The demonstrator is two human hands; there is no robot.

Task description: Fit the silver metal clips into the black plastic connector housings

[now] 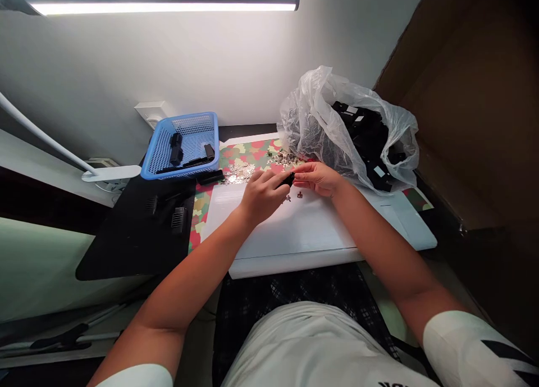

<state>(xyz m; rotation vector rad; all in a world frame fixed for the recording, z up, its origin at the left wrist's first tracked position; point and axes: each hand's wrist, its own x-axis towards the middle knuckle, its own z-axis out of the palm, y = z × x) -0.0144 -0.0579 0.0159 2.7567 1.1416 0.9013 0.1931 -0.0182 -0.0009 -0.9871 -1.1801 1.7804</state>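
White board (311, 230): I take this as the landmark; it lies flat on the black surface (118, 246), partly over a patterned sheet (248, 149).
Black part (288, 179): small and dark, held above the far half of the white board, between the two hands.
Left hand (261, 199): above the white board, fingers curled over the black part; I read this grip as closed on it.
Right hand (318, 178): above the white board, to the right of the left hand; its fingertips are at the right end of the black part. The contact is too small to read, so I cannot tell whether this grip is closed.
Loose metal pieces (300, 195): I count two on top of the white board, just below the hands.
Metal pile (285, 158): heaped on the patterned sheet, beyond the far edge of the white board.
Flat silver pieces (238, 173): spread on the same sheet, beyond the white board's far left corner.
Blue basket (196, 126): beyond and to the left of the white board; several black blocks (177, 151) lie inside.
Comb-like parts (179, 219): two, on the surface to the left of the white board.
Plastic bag (311, 114): behind the right half of the white board, mouth open, black pieces (362, 131) inside.
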